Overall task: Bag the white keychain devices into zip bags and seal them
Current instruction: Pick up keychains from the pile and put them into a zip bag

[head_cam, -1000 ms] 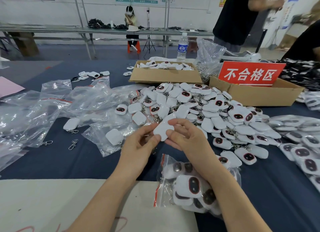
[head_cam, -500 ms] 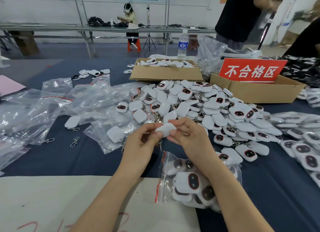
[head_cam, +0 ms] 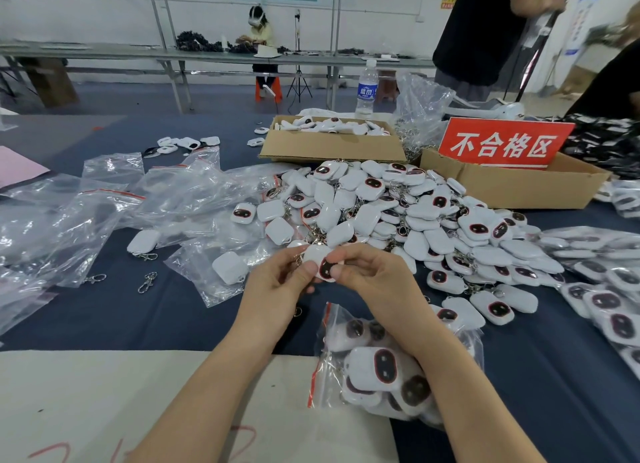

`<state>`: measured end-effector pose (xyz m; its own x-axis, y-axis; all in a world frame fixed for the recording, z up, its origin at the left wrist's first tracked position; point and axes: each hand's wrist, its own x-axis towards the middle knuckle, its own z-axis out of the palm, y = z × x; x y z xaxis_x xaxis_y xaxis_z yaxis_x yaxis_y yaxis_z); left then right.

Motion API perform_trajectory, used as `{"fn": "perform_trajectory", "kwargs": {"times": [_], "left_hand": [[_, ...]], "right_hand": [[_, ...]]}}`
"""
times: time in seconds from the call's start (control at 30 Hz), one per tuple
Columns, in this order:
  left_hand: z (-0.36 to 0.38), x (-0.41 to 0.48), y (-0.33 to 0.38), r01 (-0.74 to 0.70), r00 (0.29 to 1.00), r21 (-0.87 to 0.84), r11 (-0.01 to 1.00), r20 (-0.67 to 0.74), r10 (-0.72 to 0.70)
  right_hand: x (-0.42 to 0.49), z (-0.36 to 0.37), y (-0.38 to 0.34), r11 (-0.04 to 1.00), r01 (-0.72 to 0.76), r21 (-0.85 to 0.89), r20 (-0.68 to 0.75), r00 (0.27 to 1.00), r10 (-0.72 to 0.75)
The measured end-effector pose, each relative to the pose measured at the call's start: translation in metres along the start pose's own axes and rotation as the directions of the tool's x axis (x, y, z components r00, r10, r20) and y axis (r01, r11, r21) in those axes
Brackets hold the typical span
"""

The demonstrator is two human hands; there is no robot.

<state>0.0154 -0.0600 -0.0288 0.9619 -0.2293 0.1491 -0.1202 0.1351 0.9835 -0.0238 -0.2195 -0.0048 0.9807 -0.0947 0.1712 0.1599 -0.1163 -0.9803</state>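
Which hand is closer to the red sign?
Right. The red sign stands beyond the right hand, off to its right; the left hand is farther left. Both pinch one keychain.

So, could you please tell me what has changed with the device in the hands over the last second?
The keychain device was turned over: its plain white back faced the camera, now its dark oval face shows. The left hand and right hand kept pinching it. The part-filled zip bag and the pile stayed put.
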Motion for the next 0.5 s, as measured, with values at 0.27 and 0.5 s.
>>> {"fn": "perform_trajectory", "kwargs": {"times": [0.27,0.5], "left_hand": [[0.0003,-0.0014,0.0018,0.000,1.000,-0.026,1.000,-0.011,0.000],[-0.0004,-0.0024,0.0030,-0.002,1.000,-0.013,1.000,-0.031,0.001]], "right_hand": [[0.0023,-0.0018,-0.0002,1.000,-0.030,-0.006,-0.039,0.999,0.030],[0.0035,-0.0023,0.0028,0.998,-0.016,-0.064,-0.053,0.999,0.013]]}}
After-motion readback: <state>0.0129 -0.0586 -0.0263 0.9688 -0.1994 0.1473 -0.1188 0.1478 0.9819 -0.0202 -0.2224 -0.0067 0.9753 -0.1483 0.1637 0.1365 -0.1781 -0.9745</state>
